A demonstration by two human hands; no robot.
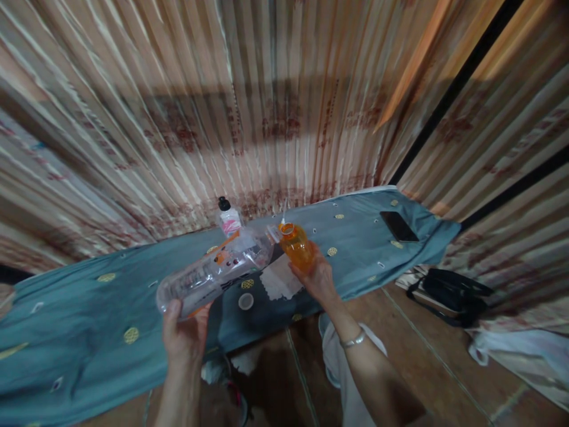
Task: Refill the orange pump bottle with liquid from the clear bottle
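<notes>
My left hand (185, 332) grips the base of a large clear plastic bottle (222, 267) with an orange and black label. The bottle is tilted, its open neck pointing right. In my right hand (319, 279) is a small orange bottle (297, 244) with an uncovered mouth. The two bottle mouths are close together; whether they touch I cannot tell. Below them on the teal cloth lie a white paper tissue (281, 279) and a round whitish cap (246, 301). Behind the large bottle stands a clear bottle with a black cap (229, 216) and a pink label.
The teal patterned cloth (102, 320) covers a long, narrow surface against a striped curtain (275, 118). A dark phone (399, 226) lies at its right end. On the tiled floor at right are a black bag (456, 295) and a white bag (528, 356).
</notes>
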